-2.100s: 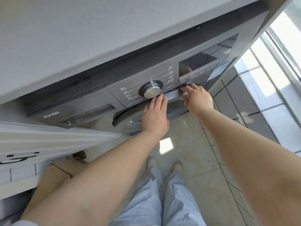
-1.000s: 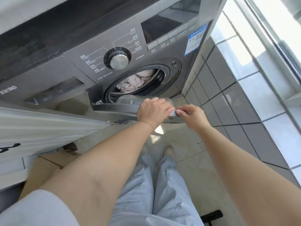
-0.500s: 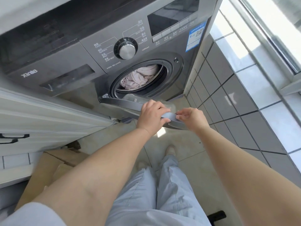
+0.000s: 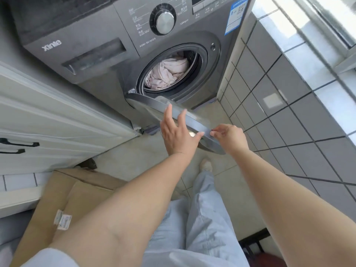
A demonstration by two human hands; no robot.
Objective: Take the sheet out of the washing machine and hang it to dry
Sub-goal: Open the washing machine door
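Sheet [image 4: 167, 73]: crumpled in drum, likely damp, heavy, limp; I grasp top fold | left hand [image 4: 178, 132]: fingers spread, against door [image 4: 194, 125] | right hand [image 4: 229, 136]: pinches door edge

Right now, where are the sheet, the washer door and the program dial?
sheet [image 4: 167, 73], head view, middle of the crumpled pale cloth in the drum.
washer door [image 4: 154, 105], head view, its grey upper rim.
program dial [image 4: 165, 21], head view, centre of the silver knob.

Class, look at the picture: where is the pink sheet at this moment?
In the head view, the sheet lies bunched inside the drum of the washing machine, behind the swung-open door, above and beyond both hands.
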